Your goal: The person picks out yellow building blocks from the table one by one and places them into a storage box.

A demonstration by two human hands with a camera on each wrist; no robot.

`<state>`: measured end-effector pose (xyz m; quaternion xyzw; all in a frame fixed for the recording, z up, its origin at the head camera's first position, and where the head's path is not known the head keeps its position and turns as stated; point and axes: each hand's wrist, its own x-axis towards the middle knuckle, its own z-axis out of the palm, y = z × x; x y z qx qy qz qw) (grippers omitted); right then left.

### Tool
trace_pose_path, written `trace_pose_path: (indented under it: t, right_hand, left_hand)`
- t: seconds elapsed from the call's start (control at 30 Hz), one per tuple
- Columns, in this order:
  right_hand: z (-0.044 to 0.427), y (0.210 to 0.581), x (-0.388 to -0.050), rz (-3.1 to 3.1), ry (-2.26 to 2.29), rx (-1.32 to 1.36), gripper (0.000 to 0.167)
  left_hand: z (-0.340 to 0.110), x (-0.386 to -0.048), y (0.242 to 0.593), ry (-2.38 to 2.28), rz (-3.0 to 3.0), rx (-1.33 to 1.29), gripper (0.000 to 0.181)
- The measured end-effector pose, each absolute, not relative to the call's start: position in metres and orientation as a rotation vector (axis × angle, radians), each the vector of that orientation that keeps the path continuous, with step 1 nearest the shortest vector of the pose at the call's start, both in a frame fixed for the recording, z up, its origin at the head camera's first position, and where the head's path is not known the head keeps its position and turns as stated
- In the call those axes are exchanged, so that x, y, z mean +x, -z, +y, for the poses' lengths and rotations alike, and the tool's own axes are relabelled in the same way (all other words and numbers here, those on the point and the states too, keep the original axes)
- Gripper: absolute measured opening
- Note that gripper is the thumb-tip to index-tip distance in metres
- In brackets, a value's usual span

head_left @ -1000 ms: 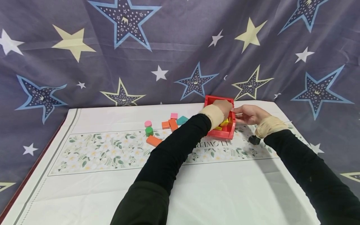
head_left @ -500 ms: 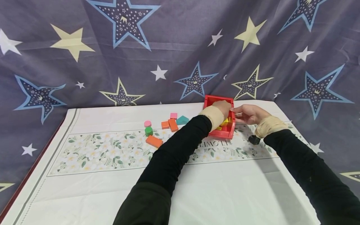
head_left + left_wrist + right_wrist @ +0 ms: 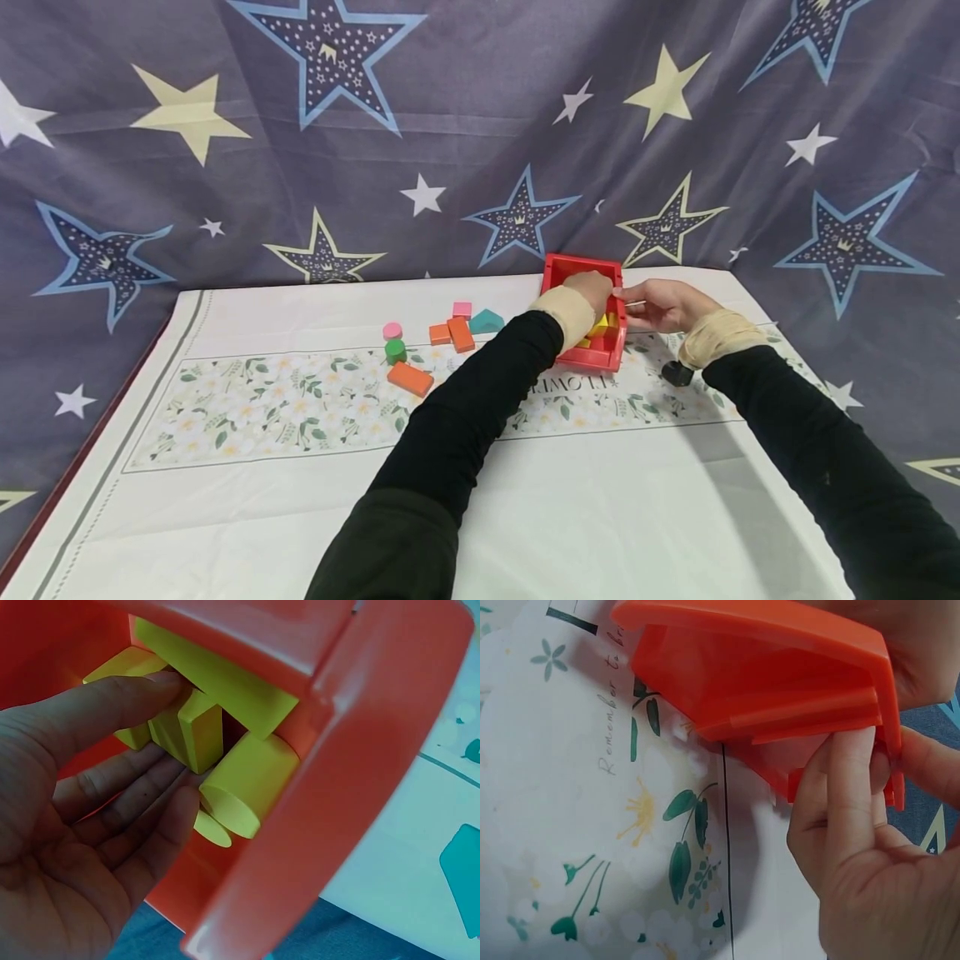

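Observation:
A red plastic box [image 3: 588, 357] stands near the table's back edge, tilted in my right hand's hold, and several yellow blocks lie inside it. My left hand [image 3: 590, 290] reaches into the box. In the left wrist view its thumb and fingers pinch a yellow rectangular block [image 3: 196, 735]. Beside that block are a yellow cylinder [image 3: 251, 780] and a long yellow block [image 3: 217, 675] along the wall. My right hand [image 3: 663, 304] grips the box's right wall; the right wrist view has its thumb at the rim and its fingers [image 3: 851, 795] against the outer side.
Left of the box lie orange blocks [image 3: 410, 378], a green cylinder [image 3: 395, 352], a pink round block [image 3: 392, 331], a pink square block [image 3: 462, 310] and a teal block [image 3: 487, 322]. A white floral cloth [image 3: 262, 517] covers the table. A star-patterned curtain [image 3: 465, 100] hangs behind.
My left forearm has shifted slightly right, uncovering more of the nearest orange block. Both hands stay at the box, and the head view has drifted a little.

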<state>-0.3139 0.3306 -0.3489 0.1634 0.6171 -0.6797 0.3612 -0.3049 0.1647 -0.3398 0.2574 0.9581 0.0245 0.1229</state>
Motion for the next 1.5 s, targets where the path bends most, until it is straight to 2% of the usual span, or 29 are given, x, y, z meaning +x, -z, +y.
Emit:
trace_pose_path:
  t: [0.33, 0.53, 0.97, 1.3, 1.5]
  right_hand:
    - [0.331, 0.350, -0.314, 1.590, 1.752, 0.413, 0.031]
    - [0.331, 0.350, -0.314, 1.586, 1.753, 0.414, 0.032]
    - [0.331, 0.350, -0.315, 1.552, 1.770, 0.452, 0.027]
    - [0.331, 0.350, -0.315, 1.555, 1.775, 0.441, 0.032]
    - [0.332, 0.349, -0.314, 1.547, 1.777, 0.468, 0.032]
  left_hand:
    - [0.166, -0.306, 0.345, -0.093, 2.797, 0.782, 0.032]
    - [0.173, -0.319, 0.357, -0.094, 2.781, 0.773, 0.031]
    - [0.178, -0.327, 0.364, -0.046, 2.775, 0.750, 0.034]
    - [0.165, -0.303, 0.344, -0.099, 2.793, 0.756, 0.033]
    - [0.166, -0.307, 0.348, -0.100, 2.770, 0.743, 0.033]
